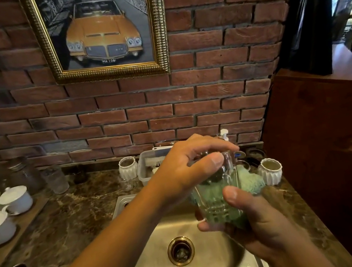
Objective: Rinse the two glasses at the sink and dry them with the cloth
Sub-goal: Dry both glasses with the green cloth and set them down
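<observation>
Above the sink (211,256) the glass (220,197) stands nearly upright, long axis vertical, with the green cloth (252,181) bunched behind it. The right hand (254,222) clasps its base from below, and the left hand (183,173) pinches the rim from above, nearer the mouth.

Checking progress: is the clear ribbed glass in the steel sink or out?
Out: left hand and right hand hold the clear ribbed glass, with green cloth, above the steel sink.

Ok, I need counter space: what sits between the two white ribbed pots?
Head view: a clear plastic tub holding a brush, and a pump bottle.
</observation>
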Available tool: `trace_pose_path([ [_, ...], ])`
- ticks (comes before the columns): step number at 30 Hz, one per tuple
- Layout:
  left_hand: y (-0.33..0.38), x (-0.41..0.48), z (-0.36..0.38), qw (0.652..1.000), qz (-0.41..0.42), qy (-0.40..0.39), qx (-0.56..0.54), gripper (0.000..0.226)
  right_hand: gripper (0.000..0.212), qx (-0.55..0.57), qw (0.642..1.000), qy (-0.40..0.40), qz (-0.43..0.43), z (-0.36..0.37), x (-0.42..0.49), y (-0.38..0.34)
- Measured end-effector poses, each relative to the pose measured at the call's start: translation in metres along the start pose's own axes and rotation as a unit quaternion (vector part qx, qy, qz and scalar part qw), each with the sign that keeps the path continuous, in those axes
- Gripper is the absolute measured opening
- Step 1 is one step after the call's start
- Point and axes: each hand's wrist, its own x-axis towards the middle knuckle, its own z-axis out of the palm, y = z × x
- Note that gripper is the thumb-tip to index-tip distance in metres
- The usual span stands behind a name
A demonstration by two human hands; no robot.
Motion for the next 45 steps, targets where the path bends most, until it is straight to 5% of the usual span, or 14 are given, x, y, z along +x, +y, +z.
trace_pose_path([
  [6, -0.007, -0.021, 0.031, 0.966, -0.133, 0.205, -0.083, 0.063, 0.071, -0.21, 0.957, 0.129, -0.155, -0.003, 0.01, -0.008],
  [12, 0.004, -0.031, 0.059, 0.911, -0.215, 0.233, -0.262, 0.052, 0.076, -0.427, 0.846, 0.148, -0.283, -0.008, 0.013, -0.004],
  [16, 0.004, -0.026, 0.058, 0.847, -0.236, 0.259, -0.399, 0.082, 0.074, -0.52, 0.784, 0.159, -0.299, -0.004, 0.013, 0.002],
  [21, 0.01, -0.029, 0.056, 0.785, -0.25, 0.263, -0.502, 0.038, 0.073, -0.498, 0.787, 0.137, -0.336, -0.007, 0.018, 0.014],
  [25, 0.011, -0.03, 0.066, 0.753, -0.222, 0.309, -0.537, 0.052, 0.065, -0.289, 0.861, 0.213, -0.361, 0.007, 0.016, 0.031],
  [29, 0.008, -0.032, 0.073, 0.763, -0.134, 0.355, -0.524, 0.065, 0.047, -0.018, 0.945, 0.27, -0.186, 0.026, 0.015, 0.022],
  [32, -0.001, -0.037, 0.074, 0.827, -0.064, 0.329, -0.451, 0.073, 0.036, 0.124, 0.965, 0.211, -0.097, 0.029, 0.019, 0.004],
  [38, -0.019, -0.045, 0.06, 0.957, -0.046, 0.257, -0.124, 0.085, 0.044, 0.158, 0.978, 0.133, 0.03, 0.012, 0.019, -0.001],
  [45, -0.019, -0.057, 0.059, 0.964, -0.086, 0.246, -0.053, 0.084, 0.041, 0.078, 0.982, 0.17, -0.024, -0.011, 0.016, 0.002],
])
